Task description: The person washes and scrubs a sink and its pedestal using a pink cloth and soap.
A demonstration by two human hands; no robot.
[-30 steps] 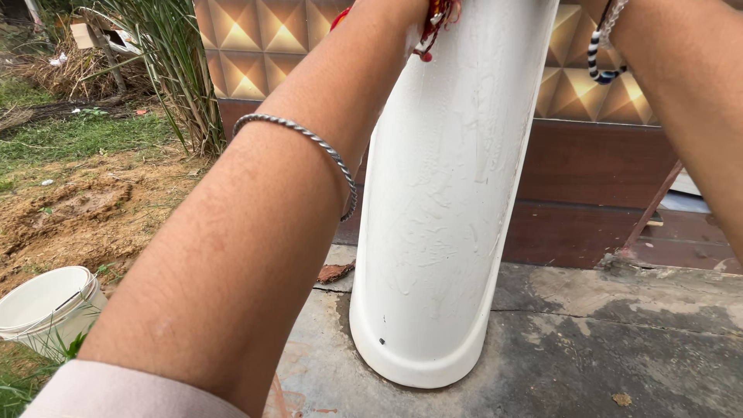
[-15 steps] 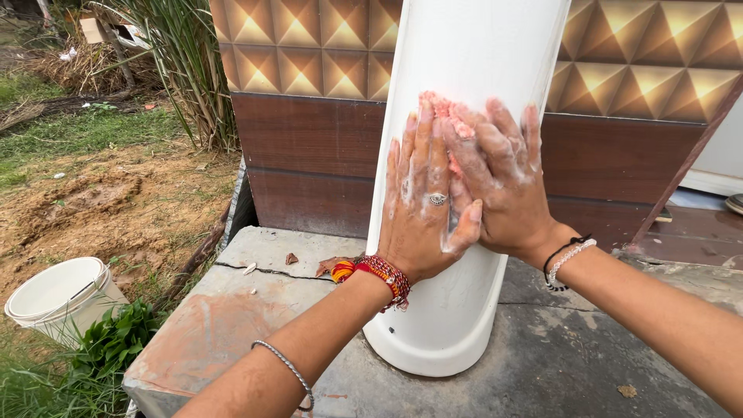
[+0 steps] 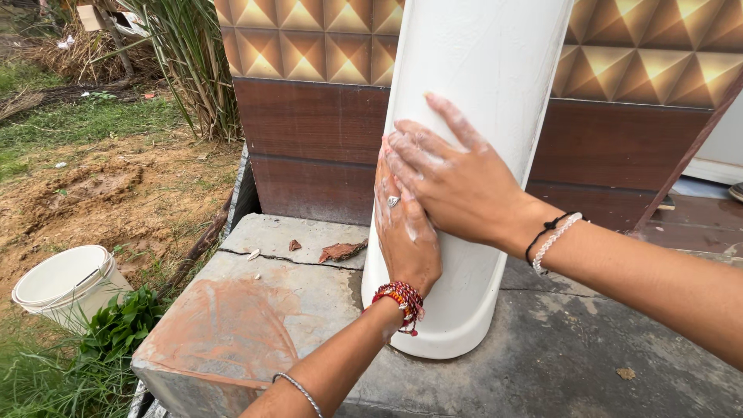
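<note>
My left hand and right hand lie flat, fingers spread, grasping nothing, on the white ceramic pedestal under my palms; I should press evenly, with long strokes.

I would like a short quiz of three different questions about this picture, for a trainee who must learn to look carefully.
1. True or false: both hands lie flat on the white pedestal.
2. Which hand lies on top where the two overlap: A) the left hand, B) the right hand, C) they do not overlap?
3. Fill the gap: the white bucket stands on the ground to the ______ of the concrete slab.

Key
1. True: both palms press on its soapy surface.
2. B: the right hand covers the fingers of the left, which wears a ring.
3. Left, beside green plants.
</note>
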